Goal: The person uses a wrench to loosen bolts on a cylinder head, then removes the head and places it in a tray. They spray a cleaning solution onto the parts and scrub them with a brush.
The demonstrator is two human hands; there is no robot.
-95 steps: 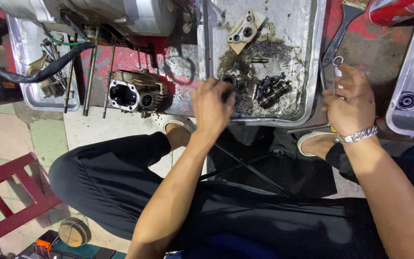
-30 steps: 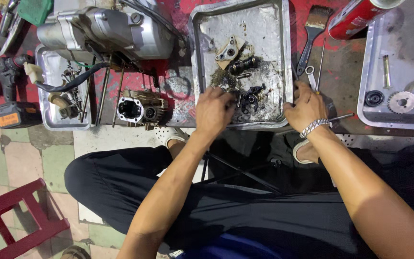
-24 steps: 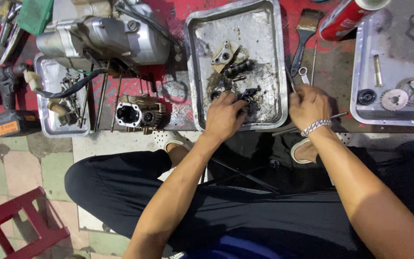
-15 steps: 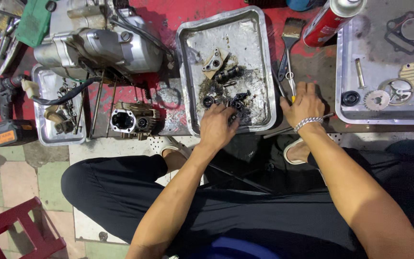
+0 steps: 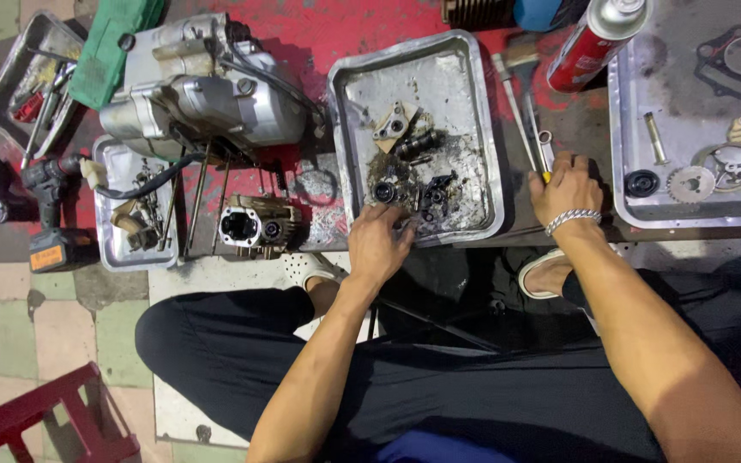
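The left hand (image 5: 379, 244) rests, fingers loosely curled, on the near rim of a greasy metal tray (image 5: 482, 129); whether it grips anything I cannot tell. Just beyond its fingertips lie small black engine parts (image 5: 433, 190), then a tan gasket plate (image 5: 392, 120). The right hand (image 5: 566, 184) lies on thin tools (image 5: 532, 129) on the bench, beside a second tray (image 5: 623, 120) holding a gear (image 5: 690, 183).

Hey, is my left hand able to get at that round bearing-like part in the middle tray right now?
Probably yes. Your left hand lies over the near rim of the middle tray, and the round part sits just past the fingertips, with nothing covering it.
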